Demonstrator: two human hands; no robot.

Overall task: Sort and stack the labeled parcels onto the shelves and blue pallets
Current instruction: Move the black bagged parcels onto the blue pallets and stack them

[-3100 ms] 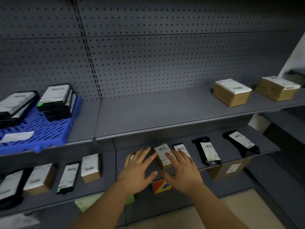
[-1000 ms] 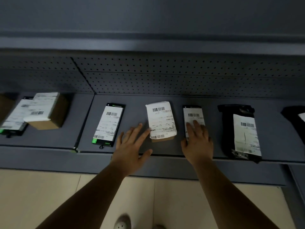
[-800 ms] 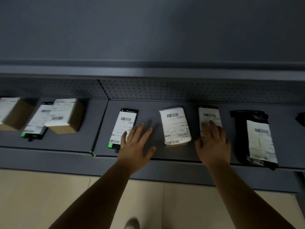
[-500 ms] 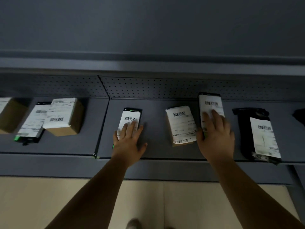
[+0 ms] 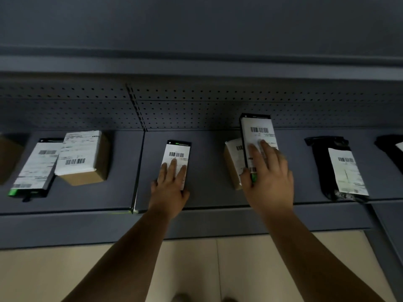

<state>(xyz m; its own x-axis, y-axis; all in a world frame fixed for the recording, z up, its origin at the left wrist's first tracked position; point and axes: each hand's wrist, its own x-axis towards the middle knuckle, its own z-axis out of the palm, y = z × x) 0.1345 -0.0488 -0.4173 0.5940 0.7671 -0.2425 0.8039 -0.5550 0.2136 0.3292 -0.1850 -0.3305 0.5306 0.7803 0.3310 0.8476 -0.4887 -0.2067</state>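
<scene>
Labeled parcels lie in a row on the grey lower shelf (image 5: pixel 207 195). My left hand (image 5: pixel 170 188) rests with straight fingers on a flat black parcel (image 5: pixel 177 152) that lies on the shelf, its white label facing up. My right hand (image 5: pixel 270 177) grips a second flat black parcel (image 5: pixel 258 129), thumb on its left edge and fingers on its label. This parcel is raised off the shelf, with its far end up near the pegboard. It overlaps the small brown box (image 5: pixel 231 164) just to its left.
Left of the shelf divider sit a brown box (image 5: pixel 82 158), a flat black parcel (image 5: pixel 36 166) and part of another box (image 5: pixel 8 158). A black bag parcel (image 5: pixel 342 168) lies to the right, another bag (image 5: pixel 390 147) at the edge. The upper shelf's edge (image 5: pixel 196 66) overhangs.
The view dropped to the lower shelf. My left hand slid left onto the flat parcel. My right hand took hold of the other flat parcel and lifted it up and over the brown box.
</scene>
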